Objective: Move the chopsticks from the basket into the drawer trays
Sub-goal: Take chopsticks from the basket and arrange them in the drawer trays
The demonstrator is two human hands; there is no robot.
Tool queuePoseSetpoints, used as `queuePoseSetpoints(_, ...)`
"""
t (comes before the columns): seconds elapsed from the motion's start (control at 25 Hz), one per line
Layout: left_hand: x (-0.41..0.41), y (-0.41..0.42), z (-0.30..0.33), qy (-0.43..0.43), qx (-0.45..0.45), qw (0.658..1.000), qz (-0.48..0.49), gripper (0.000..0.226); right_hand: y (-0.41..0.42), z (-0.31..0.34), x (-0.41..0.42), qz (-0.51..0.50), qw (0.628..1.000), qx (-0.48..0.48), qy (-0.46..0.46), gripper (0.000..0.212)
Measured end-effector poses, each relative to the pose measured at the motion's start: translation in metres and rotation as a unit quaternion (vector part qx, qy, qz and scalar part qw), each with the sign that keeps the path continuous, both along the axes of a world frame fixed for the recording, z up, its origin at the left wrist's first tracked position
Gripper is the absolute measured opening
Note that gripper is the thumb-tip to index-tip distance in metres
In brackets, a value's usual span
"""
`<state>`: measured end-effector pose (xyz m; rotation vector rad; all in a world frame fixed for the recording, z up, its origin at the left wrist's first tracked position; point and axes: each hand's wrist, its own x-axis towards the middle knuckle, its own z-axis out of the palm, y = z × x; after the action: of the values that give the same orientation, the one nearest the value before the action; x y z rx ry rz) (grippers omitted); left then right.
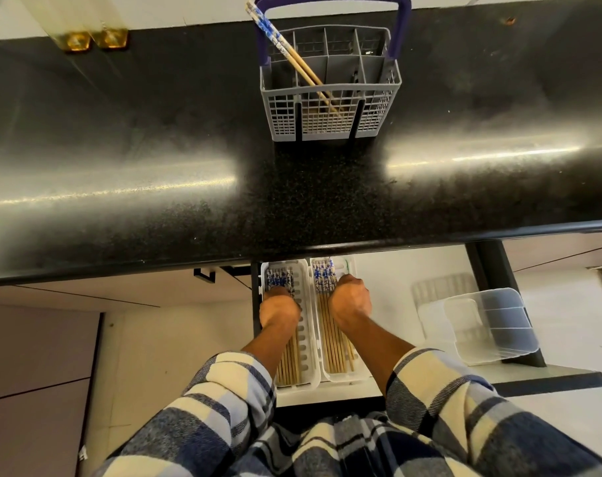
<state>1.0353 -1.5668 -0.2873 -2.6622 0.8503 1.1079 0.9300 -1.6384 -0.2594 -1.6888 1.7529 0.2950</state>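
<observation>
Black speckled bench runs the full width, with two bright glare patches on its polished top. Pale cabinet fronts sit below at left. White wall strip behind. Two brass fittings stand at far left.

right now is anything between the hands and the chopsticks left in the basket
Nothing visible on the counter blocks the way. Both the left hand and right hand are down in the drawer trays; the chopsticks lean in the basket beyond it.
</observation>
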Motion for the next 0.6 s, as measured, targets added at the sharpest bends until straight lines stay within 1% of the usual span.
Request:
queuePoseSetpoints(0.12,-0.0016,-0.0023,-0.0012,-0.008,0.011,1.000,-0.006,0.030,0.0008,0.0007,0.0017,-0.003,1.000,0.004,-0.005,0.020)
queuePoseSetpoints(0.32,-0.0058,-0.0006,-0.0011,-0.026,0.001,0.999,-0.029,0.027,-0.0007,0.0025,0.0019,-0.008,1.000,0.011,-0.003,0.021)
queuePoseSetpoints(0.44,-0.0060,-0.0005,0.0003,-0.026,-0.012,0.999,-0.018,0.027,0.0001,0.0021,0.0006,-0.007,1.000,0.014,-0.002,0.021)
queuePoseSetpoints(0.6,-0.0095,0.0003,0.0042,-0.004,-0.024,1.000,0.014,0.026,-0.0005,0.0033,-0.0014,-0.001,1.000,0.020,0.001,0.022)
